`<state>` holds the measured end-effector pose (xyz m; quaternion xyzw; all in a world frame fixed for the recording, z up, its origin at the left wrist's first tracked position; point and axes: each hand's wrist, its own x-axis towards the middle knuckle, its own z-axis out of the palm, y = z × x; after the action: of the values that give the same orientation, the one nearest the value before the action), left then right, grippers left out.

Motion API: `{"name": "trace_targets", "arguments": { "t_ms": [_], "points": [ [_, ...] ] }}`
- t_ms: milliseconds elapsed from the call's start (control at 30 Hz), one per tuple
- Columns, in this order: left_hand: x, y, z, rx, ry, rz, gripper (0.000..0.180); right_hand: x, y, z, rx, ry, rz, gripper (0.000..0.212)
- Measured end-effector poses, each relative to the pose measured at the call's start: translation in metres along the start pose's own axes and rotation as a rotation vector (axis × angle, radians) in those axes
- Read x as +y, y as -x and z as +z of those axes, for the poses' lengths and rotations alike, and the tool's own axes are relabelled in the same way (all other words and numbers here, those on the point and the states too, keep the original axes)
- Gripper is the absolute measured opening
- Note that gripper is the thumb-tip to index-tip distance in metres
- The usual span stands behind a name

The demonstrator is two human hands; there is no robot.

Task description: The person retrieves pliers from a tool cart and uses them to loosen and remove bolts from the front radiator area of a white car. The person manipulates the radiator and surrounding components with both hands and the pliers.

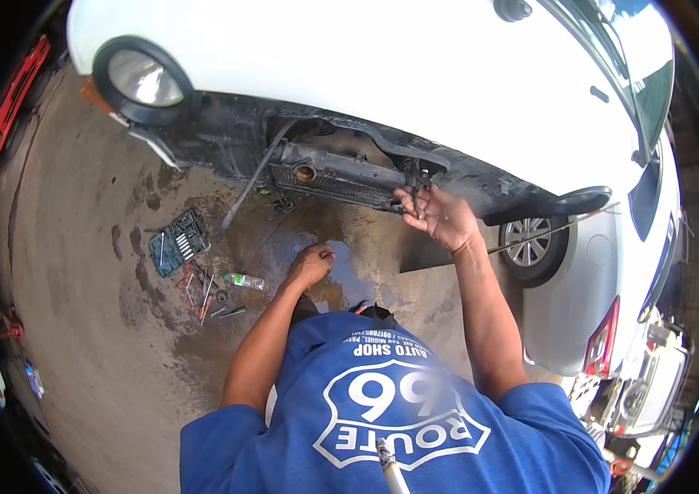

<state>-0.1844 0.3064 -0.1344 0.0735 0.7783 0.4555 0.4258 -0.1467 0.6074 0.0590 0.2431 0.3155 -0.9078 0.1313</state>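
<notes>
A white car (349, 58) has its front opened up in front of me, and a black radiator (345, 169) shows in the gap, with a brownish round opening near its left end. My right hand (447, 221) reaches up to the radiator's right end, its fingers curled round a thin black part (417, 202); what kind of part it is I cannot make out. Lower and to the left, over the wet floor, my left hand (312, 265) is closed with curled fingers. Whatever it may hold is hidden.
A long dark bar (255, 183) slants down from the car's front. Left on the floor lie an open socket set (178, 243), several loose hand tools (205, 309) and a plastic bottle (244, 281). A puddle (354, 276) spreads below. Another car's wheel (531, 244) stands right.
</notes>
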Motion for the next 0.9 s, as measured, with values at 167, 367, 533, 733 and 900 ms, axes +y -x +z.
{"name": "trace_targets", "arguments": {
  "t_ms": [167,367,533,733,900],
  "points": [
    [-0.11,0.067,0.017,0.207,0.141,-0.182,0.037,0.003,0.03,-0.012,0.085,0.419,0.078,0.051],
    [-0.16,0.141,0.133,0.212,-0.089,-0.316,0.051,0.067,0.072,-0.082,0.174,0.643,0.11,0.029],
    [-0.154,0.161,0.193,0.204,-0.09,-0.262,0.058,0.121,0.106,-0.137,0.241,1.191,0.405,0.026],
    [-0.156,0.16,0.205,0.203,-0.097,-0.243,0.058,0.139,0.14,-0.151,0.271,1.49,0.24,0.032],
    [-0.151,0.154,0.213,0.189,-0.101,-0.228,0.057,0.137,0.147,-0.157,0.472,1.328,-0.007,0.033]
  ]
}}
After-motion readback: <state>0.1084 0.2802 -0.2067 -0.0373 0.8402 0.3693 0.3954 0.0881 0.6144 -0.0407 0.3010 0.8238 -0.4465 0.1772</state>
